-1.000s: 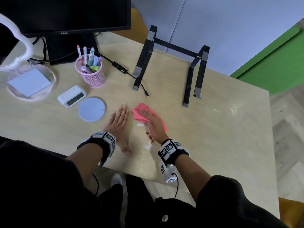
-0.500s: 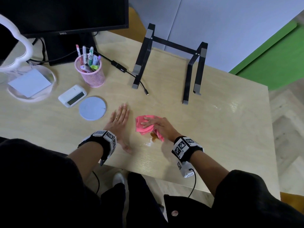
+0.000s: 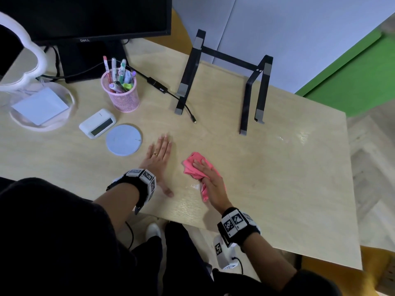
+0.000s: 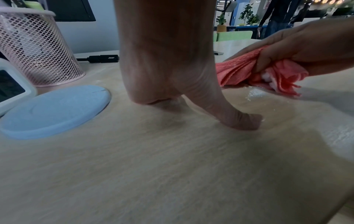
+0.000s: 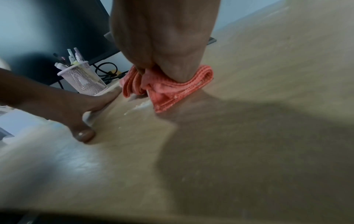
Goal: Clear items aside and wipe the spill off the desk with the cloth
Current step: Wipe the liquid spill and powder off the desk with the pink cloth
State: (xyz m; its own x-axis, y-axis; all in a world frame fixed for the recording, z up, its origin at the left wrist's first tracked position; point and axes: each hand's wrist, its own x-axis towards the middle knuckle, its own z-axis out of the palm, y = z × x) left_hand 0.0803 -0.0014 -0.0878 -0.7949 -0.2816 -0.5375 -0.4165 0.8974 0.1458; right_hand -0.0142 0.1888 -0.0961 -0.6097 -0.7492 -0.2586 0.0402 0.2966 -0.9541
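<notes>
A crumpled pink cloth [image 3: 191, 165] lies on the light wooden desk [image 3: 277, 178], near its front edge. My right hand [image 3: 210, 180] grips the cloth, fingers over the top and thumb tucked into its folds [image 4: 239, 68], pressing it down [image 5: 172, 91]. A thin wet streak with white specks, the spill [image 3: 192, 186], lies just left of the cloth [image 4: 252, 94] [image 5: 138, 107]. My left hand [image 3: 159, 154] rests flat on the desk beside it, fingers straight and thumb [image 4: 239, 119] spread, holding nothing.
Left of my hands lie a blue round coaster [image 3: 124, 139] and a white digital clock [image 3: 97, 123]. Behind them stand a pink mesh pen cup [image 3: 121, 95], a monitor [image 3: 85, 16] and a cable [image 3: 158, 87]. A black laptop stand [image 3: 222, 82] is at the back.
My right hand went from lying flat on the cloth to bunching it up and drew it nearer over the spill. The brownish blob seen earlier no longer shows. The left hand stayed put.
</notes>
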